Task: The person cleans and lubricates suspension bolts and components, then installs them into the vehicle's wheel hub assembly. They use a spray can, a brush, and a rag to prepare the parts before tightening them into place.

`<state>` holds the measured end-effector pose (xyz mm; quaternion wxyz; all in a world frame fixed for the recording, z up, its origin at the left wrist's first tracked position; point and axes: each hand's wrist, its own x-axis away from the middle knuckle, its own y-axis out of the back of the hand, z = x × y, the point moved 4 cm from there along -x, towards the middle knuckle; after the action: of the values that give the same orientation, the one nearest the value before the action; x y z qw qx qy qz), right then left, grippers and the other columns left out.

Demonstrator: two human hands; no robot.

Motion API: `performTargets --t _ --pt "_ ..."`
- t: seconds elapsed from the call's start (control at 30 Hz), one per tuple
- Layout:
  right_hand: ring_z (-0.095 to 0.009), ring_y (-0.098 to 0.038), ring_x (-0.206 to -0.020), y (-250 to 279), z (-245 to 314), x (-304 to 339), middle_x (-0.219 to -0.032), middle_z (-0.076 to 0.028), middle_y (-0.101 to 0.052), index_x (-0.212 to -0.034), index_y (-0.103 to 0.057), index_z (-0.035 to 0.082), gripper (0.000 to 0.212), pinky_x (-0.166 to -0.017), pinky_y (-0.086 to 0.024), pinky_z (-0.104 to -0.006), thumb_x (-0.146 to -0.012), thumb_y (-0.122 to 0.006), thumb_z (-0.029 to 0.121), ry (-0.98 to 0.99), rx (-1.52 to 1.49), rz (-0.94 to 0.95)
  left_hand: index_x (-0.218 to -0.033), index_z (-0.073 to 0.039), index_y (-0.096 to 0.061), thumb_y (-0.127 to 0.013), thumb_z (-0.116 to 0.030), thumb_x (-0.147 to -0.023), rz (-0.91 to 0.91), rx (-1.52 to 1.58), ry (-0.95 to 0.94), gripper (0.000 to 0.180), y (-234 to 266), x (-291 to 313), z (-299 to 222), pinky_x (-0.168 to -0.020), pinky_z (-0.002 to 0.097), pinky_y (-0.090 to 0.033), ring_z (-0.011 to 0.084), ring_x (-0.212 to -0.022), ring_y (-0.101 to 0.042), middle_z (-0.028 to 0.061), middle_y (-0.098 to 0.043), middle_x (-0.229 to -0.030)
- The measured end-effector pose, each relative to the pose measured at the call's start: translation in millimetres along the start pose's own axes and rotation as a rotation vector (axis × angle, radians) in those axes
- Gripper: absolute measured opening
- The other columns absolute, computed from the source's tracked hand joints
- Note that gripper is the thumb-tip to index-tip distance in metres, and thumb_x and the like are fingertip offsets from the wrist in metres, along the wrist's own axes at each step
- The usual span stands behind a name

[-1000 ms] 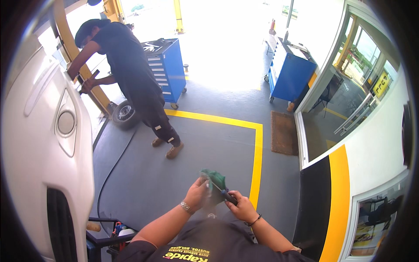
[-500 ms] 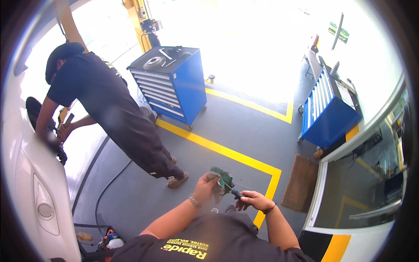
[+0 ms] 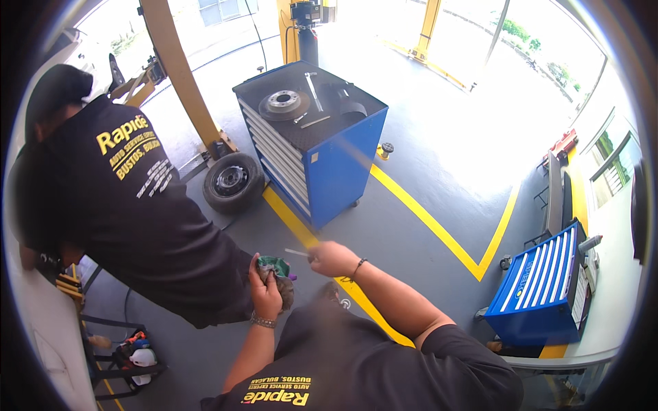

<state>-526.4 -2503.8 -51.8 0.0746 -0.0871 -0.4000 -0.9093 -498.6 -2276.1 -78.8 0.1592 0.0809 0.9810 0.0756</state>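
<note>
My left hand (image 3: 266, 293) is closed round a crumpled green and greyish rag (image 3: 275, 267), with a bit of purple showing at its right side. To its right, my right hand (image 3: 332, 259) is closed in a fist on a screwdriver (image 3: 297, 253). Its pale shaft sticks out leftward above the rag, apart from it. The handle is hidden inside my fingers. Beyond my hands stands a blue tool cabinet (image 3: 346, 168) on casters, its top carrying a brake disc (image 3: 284, 101), a long-handled wrench (image 3: 313, 90) and a few smaller metal parts.
Close on my left a co-worker in dark clothes (image 3: 137, 205) bends toward a white car. A wheel (image 3: 233, 182) lies against a yellow lift post (image 3: 179, 75). Another blue tool cabinet (image 3: 534, 288) stands at right. Bottles sit on a low black cart (image 3: 147, 373) at lower left.
My right hand has drawn the screwdriver out of the rag and moved up and left. My left hand has shifted left with the rag. The view has swung, bringing the co-worker and cabinet closer.
</note>
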Motion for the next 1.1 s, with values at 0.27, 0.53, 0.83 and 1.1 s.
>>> performTargets --t 0.27,0.53,0.83,1.1 --pt "-0.036 -0.066 -0.115 332.9 -191.6 -168.3 -0.126 -0.016 -0.065 -0.124 -0.068 0.007 0.050 -0.097 -0.054 -0.0460 -0.090 -0.073 0.044 -0.239 0.239 -0.591 -0.097 0.000 -0.063 -0.061 -0.010 -0.093 0.238 -0.194 -0.142 0.011 -177.6 -207.8 -21.4 -0.078 0.0380 -0.051 0.0299 -0.081 -0.061 0.0119 -0.062 -0.089" --pt "-0.038 -0.062 -0.122 424.5 -333.6 -320.6 -0.138 -0.014 -0.062 -0.139 -0.061 0.009 0.079 -0.103 -0.051 -0.0458 -0.077 -0.084 0.051 0.113 0.300 -0.199 -0.121 -0.003 -0.066 -0.065 -0.027 -0.100 0.278 -0.110 0.277 0.032 -368.4 -335.9 24.8 -0.079 0.0338 -0.055 0.0223 -0.085 -0.070 0.0118 -0.073 -0.098" --pt "-0.015 -0.068 -0.102 449.2 -296.8 -301.9 -0.110 -0.010 -0.074 -0.131 -0.063 -0.002 0.055 -0.090 -0.054 -0.0307 -0.088 -0.083 0.027 0.186 -0.683 0.181 -0.147 0.000 -0.049 -0.075 -0.033 -0.096 0.199 0.288 0.378 0.066 -474.4 -420.2 -3.1 -0.089 0.0268 -0.049 0.0107 -0.105 -0.058 0.0041 -0.065 -0.121" --pt "-0.009 -0.063 -0.084 472.8 -302.6 -315.7 -0.094 0.001 -0.069 -0.127 -0.069 0.003 0.049 -0.068 -0.052 -0.0246 -0.089 -0.082 0.030 0.427 -0.548 0.132 -0.150 -0.003 -0.049 -0.071 -0.028 -0.097 0.069 0.376 0.440 0.062 -486.7 -432.1 -27.2 -0.080 0.0235 -0.046 0.0055 -0.091 -0.053 -0.0014 -0.063 -0.112"
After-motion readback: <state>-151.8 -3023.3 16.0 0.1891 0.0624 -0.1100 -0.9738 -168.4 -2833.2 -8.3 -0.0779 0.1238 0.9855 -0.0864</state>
